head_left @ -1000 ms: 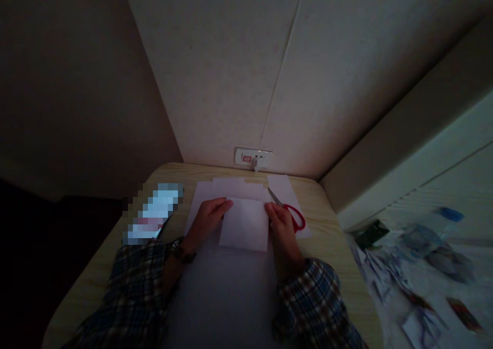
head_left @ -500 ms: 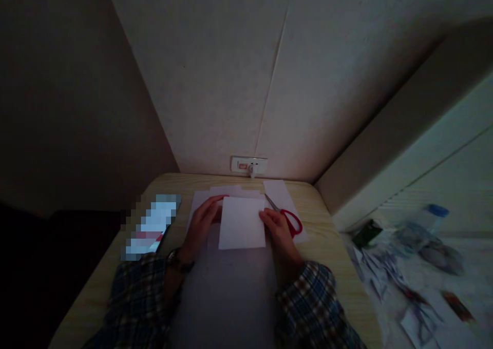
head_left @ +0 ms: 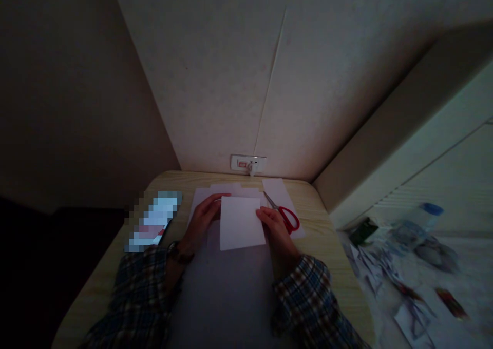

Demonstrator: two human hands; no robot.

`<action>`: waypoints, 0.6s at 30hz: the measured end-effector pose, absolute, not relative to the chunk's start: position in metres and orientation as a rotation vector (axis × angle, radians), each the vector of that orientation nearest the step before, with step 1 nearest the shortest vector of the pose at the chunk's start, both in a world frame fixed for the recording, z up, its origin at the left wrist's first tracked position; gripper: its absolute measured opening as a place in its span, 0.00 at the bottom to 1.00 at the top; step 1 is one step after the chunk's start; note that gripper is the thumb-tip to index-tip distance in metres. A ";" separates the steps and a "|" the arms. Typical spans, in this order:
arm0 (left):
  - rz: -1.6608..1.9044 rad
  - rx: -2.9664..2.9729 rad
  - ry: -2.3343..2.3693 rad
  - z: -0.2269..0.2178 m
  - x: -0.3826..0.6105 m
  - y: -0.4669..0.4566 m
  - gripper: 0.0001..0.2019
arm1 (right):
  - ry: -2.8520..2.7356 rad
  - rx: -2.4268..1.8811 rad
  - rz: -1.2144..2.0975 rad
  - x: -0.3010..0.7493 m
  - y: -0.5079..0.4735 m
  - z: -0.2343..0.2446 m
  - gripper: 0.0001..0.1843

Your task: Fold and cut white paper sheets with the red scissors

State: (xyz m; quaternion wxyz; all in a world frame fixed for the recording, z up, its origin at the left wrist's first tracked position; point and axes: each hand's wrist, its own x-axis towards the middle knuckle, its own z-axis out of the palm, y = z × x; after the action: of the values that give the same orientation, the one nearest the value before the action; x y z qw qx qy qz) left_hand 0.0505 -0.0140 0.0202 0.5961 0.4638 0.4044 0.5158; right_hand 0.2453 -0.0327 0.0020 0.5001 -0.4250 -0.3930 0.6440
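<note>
A small, nearly square piece of white paper (head_left: 242,223) is held up between my hands, tilted towards me. My right hand (head_left: 275,225) pinches its right edge between thumb and fingers. At the upper left of the paper, my left hand (head_left: 202,218) grips it, with the fingers partly hidden behind the sheet. Beneath lie larger white sheets (head_left: 231,287) spread over the tabletop. Just right of my right hand are red-handled scissors (head_left: 288,218), resting on a narrow white paper strip (head_left: 275,186) with the blades pointing away to the left.
A lit phone (head_left: 156,220), its screen blurred out, lies left on the wooden table (head_left: 331,267). The wall socket (head_left: 248,163) has a plug in it. Paper scraps (head_left: 372,267), a blue-capped clear container (head_left: 429,215) and a dark green object (head_left: 364,231) sit lower right.
The paper has turned slightly, and my right fingers have shifted a little left and up along its right edge. The whole view has moved slightly.
</note>
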 end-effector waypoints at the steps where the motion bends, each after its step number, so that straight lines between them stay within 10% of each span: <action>1: 1.193 1.074 0.938 0.021 0.051 -0.014 0.14 | -0.947 -1.020 1.554 0.245 -0.033 0.003 0.13; 18: 1.219 0.971 0.948 0.024 0.051 -0.013 0.16 | -0.904 -1.020 1.551 0.244 -0.034 0.005 0.14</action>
State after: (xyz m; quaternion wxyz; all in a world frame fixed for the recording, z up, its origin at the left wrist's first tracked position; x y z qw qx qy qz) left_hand 0.0512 -0.0126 0.0239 0.6122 0.4210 0.4109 0.5283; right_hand 0.2438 -0.0342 0.0054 0.5129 -0.4239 -0.3757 0.6451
